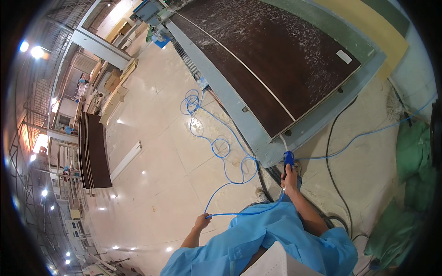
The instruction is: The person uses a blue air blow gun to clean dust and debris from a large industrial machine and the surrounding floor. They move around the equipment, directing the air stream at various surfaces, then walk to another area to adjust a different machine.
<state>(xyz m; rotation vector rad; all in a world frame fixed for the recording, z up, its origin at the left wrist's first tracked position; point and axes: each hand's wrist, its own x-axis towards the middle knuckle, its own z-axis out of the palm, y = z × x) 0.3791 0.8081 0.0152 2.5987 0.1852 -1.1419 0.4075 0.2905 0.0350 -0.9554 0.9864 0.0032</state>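
Observation:
My right hand [290,179] is closed around the handle of a blue air blow gun [288,158]. The gun's thin, pale nozzle points at the near end of a dark brown panel [276,69]. White dust is scattered over the panel, and one pale straight line runs along its length. My left hand [201,221], lower and off to the left, is closed on the blue air hose [244,213]. Between my hands the hose hangs in a shallow curve up to the gun's base. The fingertips of my left hand are small in view.
The panel lies on a grey-green machine bed [317,131]. Loose hose coils [221,147] spread over the tiled floor [156,115]. A black cable [328,152] and thick dark hoses run near my feet. Green sacks [410,152] stand at right; another dark panel [93,149] stands at left.

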